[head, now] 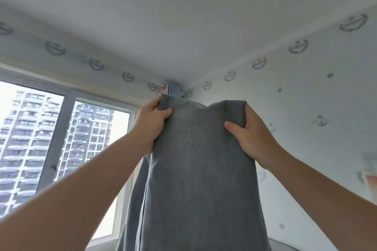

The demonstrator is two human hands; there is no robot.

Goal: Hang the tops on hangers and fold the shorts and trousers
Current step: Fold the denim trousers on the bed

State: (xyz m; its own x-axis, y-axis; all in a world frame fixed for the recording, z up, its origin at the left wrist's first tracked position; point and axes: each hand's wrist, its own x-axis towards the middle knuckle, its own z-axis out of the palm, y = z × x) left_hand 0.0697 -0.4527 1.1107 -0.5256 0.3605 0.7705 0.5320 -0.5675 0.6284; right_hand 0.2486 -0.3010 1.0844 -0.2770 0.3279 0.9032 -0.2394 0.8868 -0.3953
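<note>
A grey garment (195, 169) of thick soft cloth hangs straight down in front of me, held up high by its top edge. My left hand (151, 124) pinches the top left corner, thumb in front of the cloth and fingers behind it. My right hand (251, 136) grips the top right corner the same way, thumb lying on the front. A seam runs down the garment's left side, with a second layer showing behind it. Its lower end runs out of the frame, so I cannot tell what kind of garment it is.
I am looking up toward a room corner. A large window (67, 138) with tower blocks outside is on the left. A bunched blue curtain (173, 89) hangs in the corner behind the garment. A patterned wall (306, 108) is on the right.
</note>
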